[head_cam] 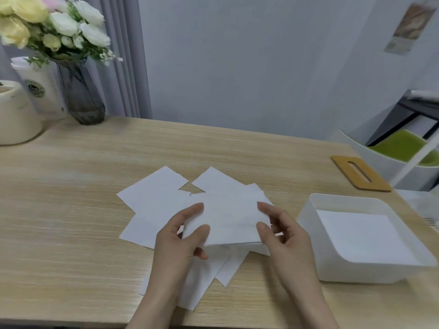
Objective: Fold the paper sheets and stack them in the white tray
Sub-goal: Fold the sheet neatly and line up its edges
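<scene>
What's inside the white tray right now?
The white tray holds white paper lying flat on its bottom, apparently folded sheets already stacked. How many sheets are there cannot be told, since the top one covers whatever lies beneath it.

Light wood-grain desk (71, 210) set against a pale grey wall (249, 67), with grey curtain folds (123, 55) hanging at back left. Back-left corner of the desk: dark smoky glass vase (82, 100) holding white and pale yellow flowers (54, 24); a white lidded paper cup with a round green logo (40, 89) just left of the vase, a cream rounded container (14, 115) in front of the cup. Far right edge: flat wooden lid with an oblong slot (360, 173), beyond it a white chair with a green seat cushion (403, 146); blurred picture on the wall (409, 27) upper right.
</scene>
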Tool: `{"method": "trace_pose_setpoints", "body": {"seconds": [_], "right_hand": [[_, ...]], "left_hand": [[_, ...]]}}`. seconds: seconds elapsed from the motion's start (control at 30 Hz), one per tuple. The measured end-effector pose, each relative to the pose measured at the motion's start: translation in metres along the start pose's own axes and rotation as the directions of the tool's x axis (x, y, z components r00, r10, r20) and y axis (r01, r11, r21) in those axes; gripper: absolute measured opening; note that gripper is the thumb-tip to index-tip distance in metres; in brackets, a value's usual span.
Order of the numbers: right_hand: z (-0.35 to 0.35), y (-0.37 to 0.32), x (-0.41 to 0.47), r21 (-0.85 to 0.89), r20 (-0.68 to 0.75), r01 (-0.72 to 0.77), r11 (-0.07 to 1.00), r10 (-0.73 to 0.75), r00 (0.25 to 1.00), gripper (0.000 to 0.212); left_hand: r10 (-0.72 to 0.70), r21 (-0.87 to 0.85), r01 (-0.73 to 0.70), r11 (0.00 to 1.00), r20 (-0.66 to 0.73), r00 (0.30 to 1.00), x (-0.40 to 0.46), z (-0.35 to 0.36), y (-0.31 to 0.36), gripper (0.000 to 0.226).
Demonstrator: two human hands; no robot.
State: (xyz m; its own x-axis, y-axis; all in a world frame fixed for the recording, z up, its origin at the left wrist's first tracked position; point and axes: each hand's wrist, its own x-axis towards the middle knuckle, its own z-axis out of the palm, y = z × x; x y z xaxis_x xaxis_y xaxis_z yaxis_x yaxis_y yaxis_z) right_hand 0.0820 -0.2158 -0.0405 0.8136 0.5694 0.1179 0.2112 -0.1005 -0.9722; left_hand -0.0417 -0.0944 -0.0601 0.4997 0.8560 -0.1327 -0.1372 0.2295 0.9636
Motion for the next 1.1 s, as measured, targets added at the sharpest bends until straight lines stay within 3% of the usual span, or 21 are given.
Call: {"method": "trace_pose_setpoints", "body": {"seconds": [0.2, 0.33, 0.53, 0.67, 0.9, 1.0, 1.1], "right_hand": [[-0.035, -0.013, 0.006, -0.112, -0.021, 0.077, 0.991, -0.08, 0.997, 0.026], [-0.068, -0.02, 0.008, -0.138, -0.126, 0.075, 0.988, -0.092, 0.988, 0.025], [-0.125, -0.019, 0.011, -0.185, -0.273, 0.052, 0.981, -0.102, 0.957, 0.02], [-0.16, -0.009, 0.014, -0.203, -0.332, 0.024, 0.979, -0.092, 0.939, 0.018], [-0.192, 0.005, 0.017, -0.285, -0.386, -0.03, 0.958, -0.086, 0.918, 0.018], [-0.2, 0.011, 0.019, -0.328, -0.358, -0.017, 0.944, -0.108, 0.928, 0.021], [-0.206, 0.019, 0.02, -0.387, -0.343, -0.023, 0.922, -0.121, 0.931, 0.014]], "left_hand": [[-0.022, 0.059, 0.012, 0.998, 0.16, 0.987, -0.004, 0.028, 0.016, 0.041], [0.008, 0.045, -0.018, 0.999, 0.203, 0.979, -0.013, 0.063, 0.02, 0.043], [0.08, 0.154, -0.138, 0.978, 0.331, 0.94, -0.022, 0.122, 0.012, 0.044], [0.122, 0.323, -0.25, 0.913, 0.369, 0.921, -0.024, 0.155, 0.003, 0.037], [0.161, 0.465, -0.378, 0.801, 0.441, 0.883, -0.031, 0.187, -0.015, 0.03], [0.213, 0.529, -0.449, 0.72, 0.447, 0.869, -0.03, 0.194, -0.023, 0.047], [0.247, 0.59, -0.497, 0.636, 0.454, 0.856, -0.029, 0.2, -0.028, 0.05]]}}
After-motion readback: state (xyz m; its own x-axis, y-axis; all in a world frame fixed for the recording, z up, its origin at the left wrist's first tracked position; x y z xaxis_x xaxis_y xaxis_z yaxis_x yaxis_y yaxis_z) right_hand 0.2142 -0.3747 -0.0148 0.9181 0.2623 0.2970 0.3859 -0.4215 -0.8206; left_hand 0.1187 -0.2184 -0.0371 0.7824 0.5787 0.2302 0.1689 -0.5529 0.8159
